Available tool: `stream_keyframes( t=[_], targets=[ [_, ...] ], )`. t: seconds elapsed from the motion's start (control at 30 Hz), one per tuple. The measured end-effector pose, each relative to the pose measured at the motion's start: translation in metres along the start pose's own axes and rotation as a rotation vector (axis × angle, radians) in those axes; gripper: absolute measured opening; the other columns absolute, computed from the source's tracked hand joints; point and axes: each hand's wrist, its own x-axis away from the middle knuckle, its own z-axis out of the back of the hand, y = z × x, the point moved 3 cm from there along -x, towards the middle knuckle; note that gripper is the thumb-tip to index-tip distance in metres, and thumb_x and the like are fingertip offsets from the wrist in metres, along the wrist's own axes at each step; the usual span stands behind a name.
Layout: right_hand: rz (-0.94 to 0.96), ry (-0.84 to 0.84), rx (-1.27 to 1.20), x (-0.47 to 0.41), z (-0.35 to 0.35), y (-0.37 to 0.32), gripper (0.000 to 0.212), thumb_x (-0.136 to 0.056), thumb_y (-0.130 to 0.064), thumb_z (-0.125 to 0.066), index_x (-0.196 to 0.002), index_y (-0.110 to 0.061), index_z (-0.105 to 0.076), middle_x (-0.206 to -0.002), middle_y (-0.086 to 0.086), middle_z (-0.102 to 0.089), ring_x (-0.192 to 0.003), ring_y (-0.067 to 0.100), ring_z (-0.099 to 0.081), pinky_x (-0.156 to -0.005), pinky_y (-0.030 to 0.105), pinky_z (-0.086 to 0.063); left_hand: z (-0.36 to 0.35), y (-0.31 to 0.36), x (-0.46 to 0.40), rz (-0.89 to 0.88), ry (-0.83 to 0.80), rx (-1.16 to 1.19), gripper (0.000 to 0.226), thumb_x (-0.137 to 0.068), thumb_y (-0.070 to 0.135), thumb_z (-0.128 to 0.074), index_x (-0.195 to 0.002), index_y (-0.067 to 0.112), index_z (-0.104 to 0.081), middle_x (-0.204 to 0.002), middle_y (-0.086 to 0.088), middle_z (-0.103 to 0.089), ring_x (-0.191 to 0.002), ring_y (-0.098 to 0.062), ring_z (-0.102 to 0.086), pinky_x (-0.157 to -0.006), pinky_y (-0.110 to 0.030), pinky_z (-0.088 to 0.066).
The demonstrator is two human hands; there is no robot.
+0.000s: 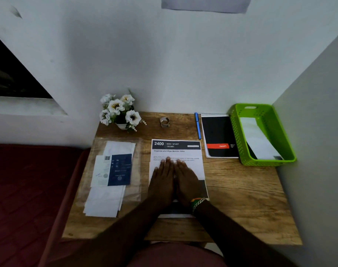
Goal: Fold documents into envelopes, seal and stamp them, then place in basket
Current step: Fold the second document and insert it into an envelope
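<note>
Both hands flat, fingers straight, side by side — left hand [161, 182] and right hand [187, 182] press on the white printed document [176, 151] near the wooden worktop [241, 199] front edge, no grip on anything. Risk as I see it: the sheet could slide on the smooth wood and crease crooked. Count: one document, one green plastic basket [239, 139] at the back right corner with one white envelope [258, 141] inside, a loose envelope stack [106, 201] at the left edge — can't count those.
</note>
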Motion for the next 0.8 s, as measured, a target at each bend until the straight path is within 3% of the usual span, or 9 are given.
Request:
stream_keyframes(
  t=[0.13, 0.33, 0.43, 0.57, 0.67, 0.8],
  targets=[
    [-0.087, 0.031, 0.096, 0.009, 0.005, 0.016, 0.079, -0.089, -0.048, -0.004, -0.156, -0.011, -0.024, -0.163, 0.008, -0.019, -0.152, 0.022, -0.017, -0.123, 0.042, -0.009, -0.004, -0.004, 0.002, 0.028, 0.118, 0.051, 0.070, -0.104, 0.041, -0.024, -0.157, 0.013, 0.010, -0.161, -0.005, 0.022, -0.153, -0.023, 0.014, -0.123, -0.039, 0.007],
    [-0.269, 0.114, 0.162, 0.017, 0.022, 0.050, 0.056, -0.098, -0.029, -0.037, -0.151, -0.011, -0.037, -0.158, 0.011, -0.036, -0.146, 0.026, -0.033, -0.121, 0.046, -0.015, -0.004, -0.001, 0.000, 0.067, 0.106, 0.088, 0.073, -0.104, 0.033, -0.036, -0.158, 0.014, 0.009, -0.165, -0.005, 0.018, -0.152, -0.021, 0.016, -0.123, -0.040, 0.007],
    [-0.245, 0.124, 0.144, 0.012, 0.024, 0.039, 0.055, -0.098, -0.029, -0.037, -0.150, -0.010, -0.039, -0.157, 0.013, -0.037, -0.147, 0.029, -0.031, -0.120, 0.045, -0.014, 0.002, 0.007, -0.001, 0.103, 0.091, 0.087, 0.073, -0.105, 0.032, -0.037, -0.158, 0.013, 0.009, -0.159, -0.005, 0.026, -0.152, -0.024, 0.016, -0.123, -0.042, 0.008],
    [-0.138, 0.050, 0.075, 0.008, 0.008, 0.018, 0.063, -0.095, -0.034, -0.022, -0.149, -0.008, -0.039, -0.158, 0.013, -0.032, -0.148, 0.030, -0.028, -0.120, 0.049, -0.024, 0.002, 0.012, -0.004, 0.129, 0.039, 0.098, 0.096, -0.096, 0.045, -0.054, -0.156, 0.011, 0.013, -0.158, -0.006, 0.028, -0.151, -0.026, 0.020, -0.124, -0.047, 0.007],
    [-0.159, 0.032, 0.069, 0.007, 0.007, 0.019, 0.058, -0.097, -0.033, -0.041, -0.150, -0.010, -0.039, -0.159, 0.011, -0.030, -0.149, 0.027, -0.027, -0.119, 0.049, -0.030, -0.003, 0.017, -0.009, 0.040, 0.016, 0.085, 0.106, -0.090, 0.055, -0.059, -0.157, 0.015, 0.013, -0.159, -0.006, 0.030, -0.150, -0.027, 0.023, -0.123, -0.048, 0.010],
    [-0.120, 0.051, 0.084, 0.006, 0.016, 0.025, 0.059, -0.091, -0.032, -0.059, -0.146, -0.014, -0.047, -0.154, 0.009, -0.042, -0.143, 0.027, -0.039, -0.112, 0.048, -0.040, -0.003, 0.022, -0.007, -0.084, -0.038, 0.030, 0.101, -0.091, 0.063, -0.050, -0.157, 0.018, 0.013, -0.163, -0.005, 0.024, -0.151, -0.026, 0.022, -0.122, -0.048, 0.011]
  ],
)
